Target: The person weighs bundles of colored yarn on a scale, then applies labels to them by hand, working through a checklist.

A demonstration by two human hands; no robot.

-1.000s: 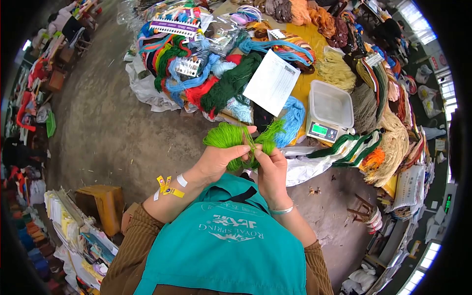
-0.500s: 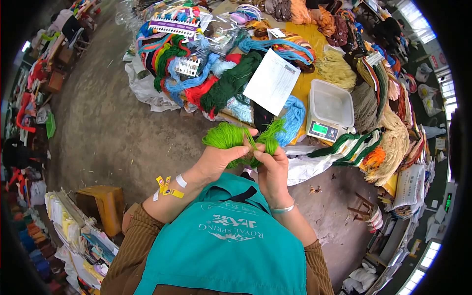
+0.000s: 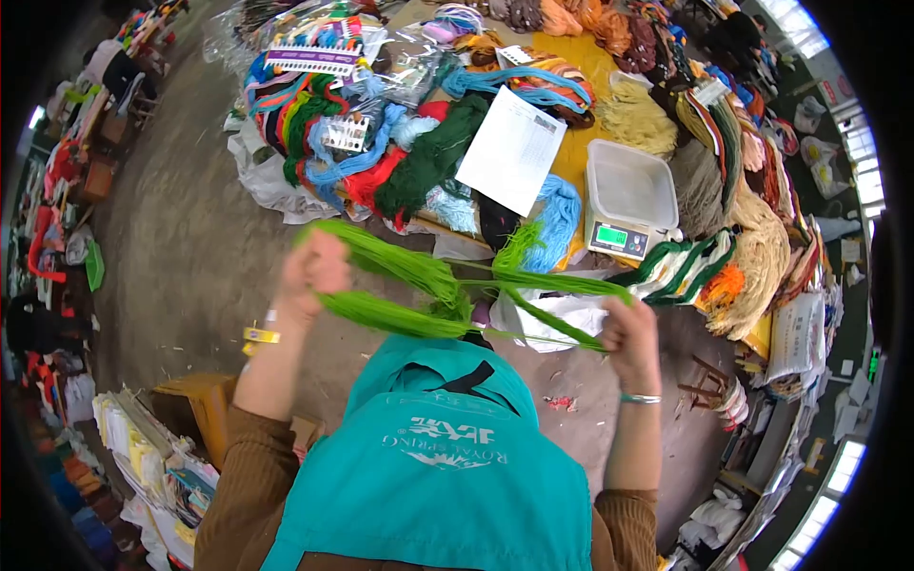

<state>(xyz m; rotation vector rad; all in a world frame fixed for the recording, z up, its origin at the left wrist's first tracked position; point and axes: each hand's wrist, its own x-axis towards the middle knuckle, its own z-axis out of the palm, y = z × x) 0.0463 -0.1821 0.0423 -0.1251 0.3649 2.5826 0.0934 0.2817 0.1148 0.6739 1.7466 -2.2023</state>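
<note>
Bright green yarn (image 3: 405, 268) is stretched between my two hands in front of the teal apron (image 3: 438, 476). My left hand (image 3: 319, 271), blurred by motion, is closed in the loop of the thicker bundle. My right hand (image 3: 630, 333) is a fist around the end of a thinner green loop (image 3: 562, 284). The two bundles meet near the middle, where thin strands cross between them. A tuft of green yarn (image 3: 519, 246) sticks up there, in front of a light blue skein (image 3: 557, 224). Yellow tags hang at my left wrist; a bracelet circles my right.
Ahead, a table bears heaps of coloured yarn (image 3: 438, 143), a printed sheet (image 3: 514, 147) and a digital scale (image 3: 619, 238) with a clear plastic tub (image 3: 630, 186). A small wooden stool (image 3: 706, 385) stands at right. Papers (image 3: 143, 447) are stacked at left. People sit farther off.
My hands have moved apart, left hand to the left and right hand to the right. The green yarn, bunched between them before, is now pulled out into long loops.
</note>
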